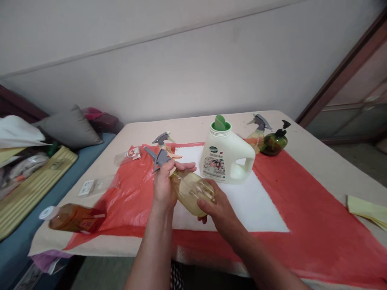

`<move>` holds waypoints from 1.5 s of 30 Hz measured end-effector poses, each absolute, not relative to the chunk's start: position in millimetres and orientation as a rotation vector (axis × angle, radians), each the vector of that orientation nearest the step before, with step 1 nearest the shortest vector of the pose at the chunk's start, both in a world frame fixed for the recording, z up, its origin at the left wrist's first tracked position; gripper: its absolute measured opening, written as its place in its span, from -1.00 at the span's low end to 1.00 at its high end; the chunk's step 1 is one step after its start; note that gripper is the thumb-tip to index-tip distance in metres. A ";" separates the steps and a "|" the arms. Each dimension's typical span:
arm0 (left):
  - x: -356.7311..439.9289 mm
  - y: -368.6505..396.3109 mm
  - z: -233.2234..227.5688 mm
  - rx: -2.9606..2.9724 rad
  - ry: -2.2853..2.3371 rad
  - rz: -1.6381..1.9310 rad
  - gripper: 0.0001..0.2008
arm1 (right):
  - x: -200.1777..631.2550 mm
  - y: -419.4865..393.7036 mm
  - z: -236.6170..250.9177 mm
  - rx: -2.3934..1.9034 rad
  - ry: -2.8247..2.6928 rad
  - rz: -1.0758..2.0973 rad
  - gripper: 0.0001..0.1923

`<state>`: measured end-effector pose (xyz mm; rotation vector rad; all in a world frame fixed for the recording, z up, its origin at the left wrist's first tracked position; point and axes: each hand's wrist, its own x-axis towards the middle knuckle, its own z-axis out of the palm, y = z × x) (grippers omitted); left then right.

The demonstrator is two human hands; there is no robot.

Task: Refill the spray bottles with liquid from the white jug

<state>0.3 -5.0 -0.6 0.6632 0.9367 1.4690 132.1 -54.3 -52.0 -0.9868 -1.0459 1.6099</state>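
Observation:
Tilted between my hands is a clear yellow spray bottle [191, 191] that looks empty. My right hand [216, 207] wraps its lower body. My left hand [166, 177] is closed around its neck, some fingers stretched out, and a grey trigger head [157, 158] pokes out past the thumb. That hand hides whether head and bottle are joined. Just beyond stands a pale green detergent jug [223, 155] with a green spout [220, 123]. Another spray bottle with a grey trigger head [163, 139] is behind my left hand, partly hidden.
A red plastic sheet [133, 205] and white paper [256, 205] cover part of the table. Right of the jug stand a spray bottle [256, 137] and a green pump bottle [275, 143]. A brown-red bottle [75, 217] lies at left; yellow cloth [367, 209] lies at right.

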 end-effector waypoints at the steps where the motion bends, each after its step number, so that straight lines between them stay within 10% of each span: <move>1: -0.1 -5.7 -0.2 0.680 0.932 1.458 -0.74 | 131.5 -54.7 -52.6 -0.916 -0.982 1.703 -0.37; 11: -3.7 -7.1 -0.9 0.756 0.871 1.387 -0.75 | 130.0 -56.4 -59.9 -0.750 -0.575 2.098 -0.34; 17: 0.5 -2.7 -6.0 0.761 0.812 1.433 -0.39 | 131.4 -52.0 -56.7 -0.736 -0.805 1.813 -0.35; 33: 6.0 -7.4 -1.5 0.799 0.864 1.498 -0.66 | 133.1 -51.9 -65.4 -0.596 -0.756 1.822 -0.38; 45: 4.3 -12.7 -2.0 1.133 0.744 0.946 -0.26 | 146.1 -43.2 -56.0 -0.493 -0.462 2.118 -0.20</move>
